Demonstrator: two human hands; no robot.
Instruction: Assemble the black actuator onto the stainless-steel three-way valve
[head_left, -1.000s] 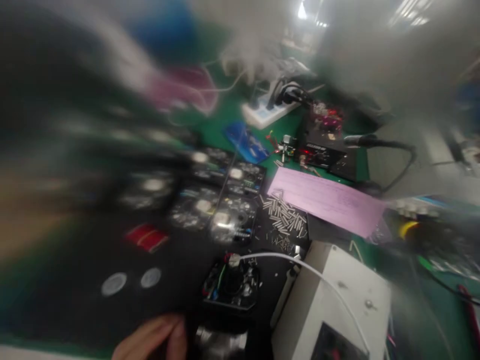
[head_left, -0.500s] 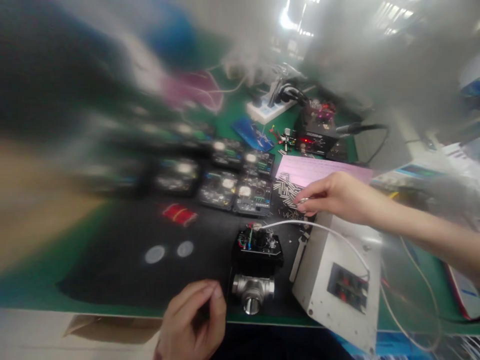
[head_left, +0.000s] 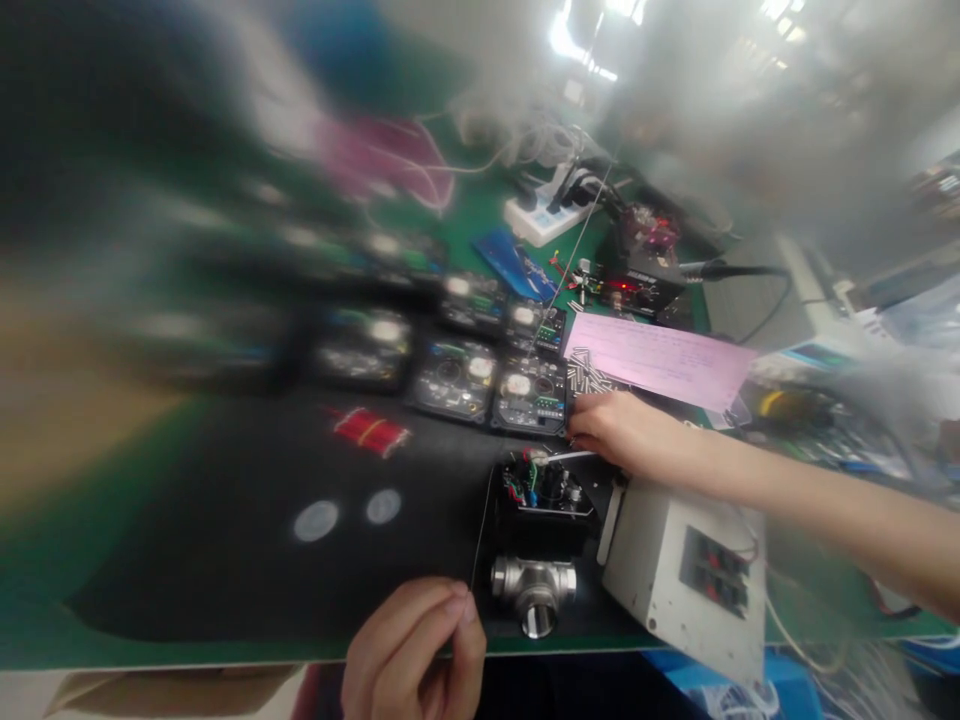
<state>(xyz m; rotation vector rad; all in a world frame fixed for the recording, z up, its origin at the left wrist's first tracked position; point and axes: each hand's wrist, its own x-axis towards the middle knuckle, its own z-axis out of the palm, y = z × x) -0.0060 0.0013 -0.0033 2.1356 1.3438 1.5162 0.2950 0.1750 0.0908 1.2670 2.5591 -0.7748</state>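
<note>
The right hand (head_left: 611, 430), its grip not discernible, has shifted from the metal pins (head_left: 586, 372) to the near right corner of a circuit board (head_left: 534, 398), while the left hand (head_left: 416, 645), at the table's (head_left: 172, 650) front edge, pinches a thin strand (head_left: 482, 525)

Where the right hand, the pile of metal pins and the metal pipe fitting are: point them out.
Right hand (head_left: 613, 430), head view: back of the hand.
Pile of metal pins (head_left: 585, 372), head view: its visible part.
Metal pipe fitting (head_left: 534, 580), head view: mid-body.
</note>
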